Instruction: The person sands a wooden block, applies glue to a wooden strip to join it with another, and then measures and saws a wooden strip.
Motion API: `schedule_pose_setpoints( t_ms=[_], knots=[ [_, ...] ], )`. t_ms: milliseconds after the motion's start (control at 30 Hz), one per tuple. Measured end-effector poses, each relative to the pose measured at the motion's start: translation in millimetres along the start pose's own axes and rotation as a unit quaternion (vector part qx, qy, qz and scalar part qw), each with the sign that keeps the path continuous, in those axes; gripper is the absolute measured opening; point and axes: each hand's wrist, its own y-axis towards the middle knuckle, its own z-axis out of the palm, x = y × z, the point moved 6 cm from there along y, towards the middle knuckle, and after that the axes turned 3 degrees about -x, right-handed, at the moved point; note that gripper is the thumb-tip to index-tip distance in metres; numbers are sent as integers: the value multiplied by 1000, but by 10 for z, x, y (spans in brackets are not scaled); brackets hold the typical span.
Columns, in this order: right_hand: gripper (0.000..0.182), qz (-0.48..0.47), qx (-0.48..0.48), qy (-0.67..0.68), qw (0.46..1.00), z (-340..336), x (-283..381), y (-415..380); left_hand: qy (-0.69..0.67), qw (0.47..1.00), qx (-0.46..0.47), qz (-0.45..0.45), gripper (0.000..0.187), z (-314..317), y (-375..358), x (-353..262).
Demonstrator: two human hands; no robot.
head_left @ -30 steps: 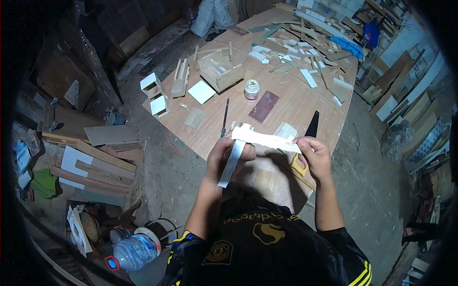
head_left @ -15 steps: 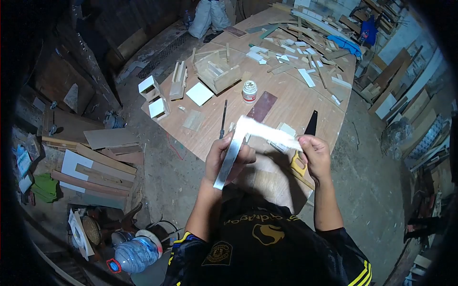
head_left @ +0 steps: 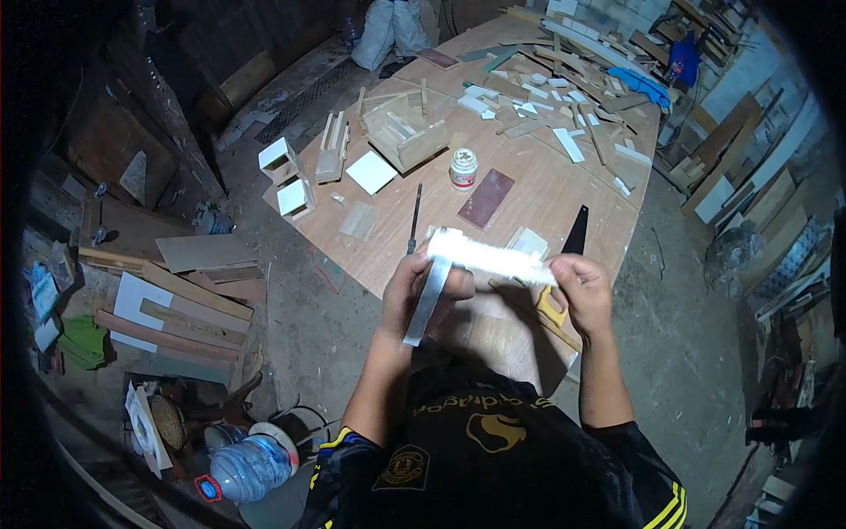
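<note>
An L-shaped strip (head_left: 426, 304) is held between my hands above the near table edge. One arm is silvery and slants down past my left palm; the other is a bright white arm (head_left: 493, 257), washed out by glare. My left hand (head_left: 407, 291) is closed around the piece near its corner. At the far end of the white arm, my right hand (head_left: 583, 286) pinches it between thumb and fingers. Just beyond my left hand lies a thin dark tool (head_left: 416, 216). A handsaw (head_left: 552, 307) with a yellow handle and black blade lies beside my right hand, partly hidden.
On the wooden table (head_left: 520, 207) stand a white jar (head_left: 463, 167), a wooden box frame (head_left: 407, 132) and small white-topped boxes (head_left: 294, 199). A dark reddish board (head_left: 486, 198) lies nearby. Scrap wood covers the far end. Boards and a large water bottle (head_left: 251, 469) lie on the left floor.
The L-shaped strip has tilted slightly: its corner has dropped a little and the white arm lies flatter and brighter. Both hands keep their hold, and the camera view has shifted slightly.
</note>
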Motion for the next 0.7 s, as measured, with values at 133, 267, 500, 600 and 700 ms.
schedule_pose_setpoints(
  t_ms=[133,267,500,600,700],
  knots=[
    [20,7,41,-5,999,113,-7,-29,-1,995,-99,-34,29,53,-36,-8],
    [20,-10,-21,23,999,2,-69,22,-30,997,75,1,27,148,15,-36],
    [20,-2,63,-48,997,128,-70,-36,10,998,47,32,27,141,37,-95],
    [19,6,-2,-1,1000,32,-93,6,-19,999,37,27,28,77,69,-51],
    [17,4,98,-25,995,115,-72,-85,-50,998,28,22,29,93,64,-45]
  ],
)
